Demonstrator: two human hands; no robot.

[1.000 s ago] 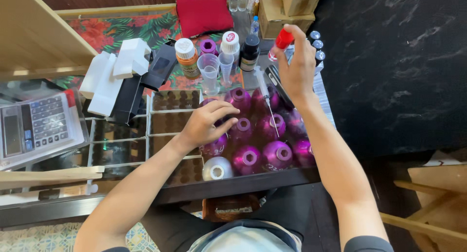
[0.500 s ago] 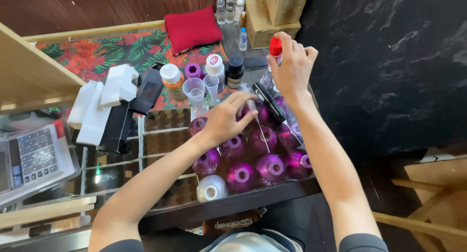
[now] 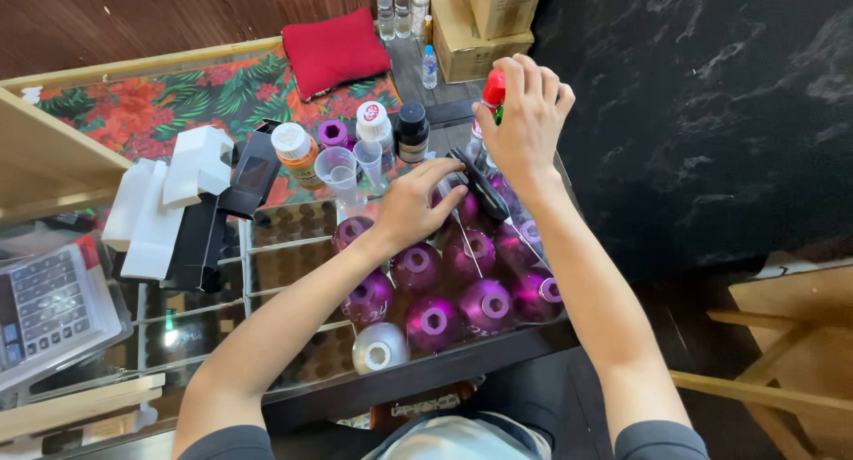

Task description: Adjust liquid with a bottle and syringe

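- Hands first: the right hand is raised above the far side of the desk, its fingers wrapped around a small red-capped bottle at the cap end; the left hand lies lower, fingers curled down onto a purple bottle in the back row of the cluster.
- Purple bottles, round and glossy, stand packed together under both forearms, touching one another; a silver bottle sits at the near left corner of the group.
- A thin clear rod lies slantwise across the purple tops.
- Just beyond the left hand stand two clear measuring cups, an orange bottle with a white cap, a white-capped bottle and a dark bottle, crowding the far reach.
- To the left lie white boxes and black boxes, with a calculator farther out.
- The desk is glass-topped, with compartments showing beneath; a floral cloth covers its far part, and a red cushion rests behind.
- A dark marbled wall closes the right side; cardboard boxes and water bottles sit on the floor beyond.
- The near desk edge runs just past the front purple row; open glass lies left of the cluster.
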